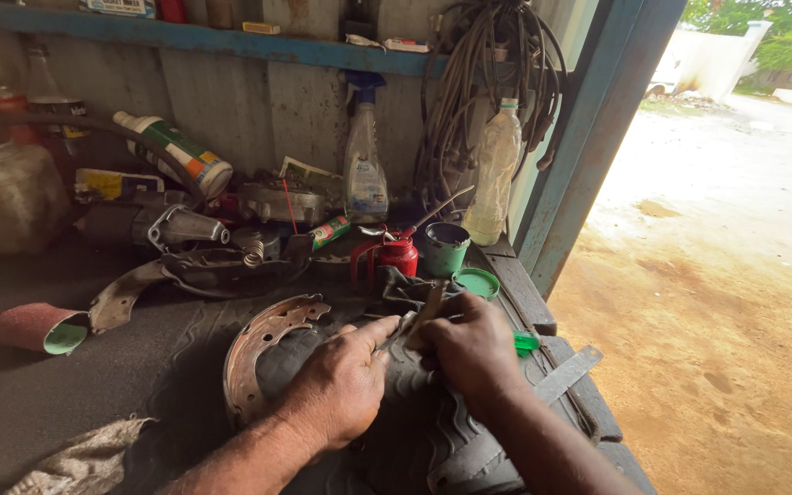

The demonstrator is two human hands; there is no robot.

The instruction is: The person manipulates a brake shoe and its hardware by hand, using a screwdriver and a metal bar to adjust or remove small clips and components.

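Note:
A rusty curved brake shoe lies on a black rubber mat on the workbench. My left hand rests on the shoe's right end, fingers curled down on it. My right hand is closed around a tool with a green handle; its thin metal shaft points up and left toward the left hand's fingertips. What the tip touches is hidden by the fingers.
Behind the hands stand a red oil can, a green cup, a green lid, a spray bottle and a clear plastic bottle. Metal parts clutter the back. A sandpaper roll lies left, a flat metal strip right. Bench edge and doorway at right.

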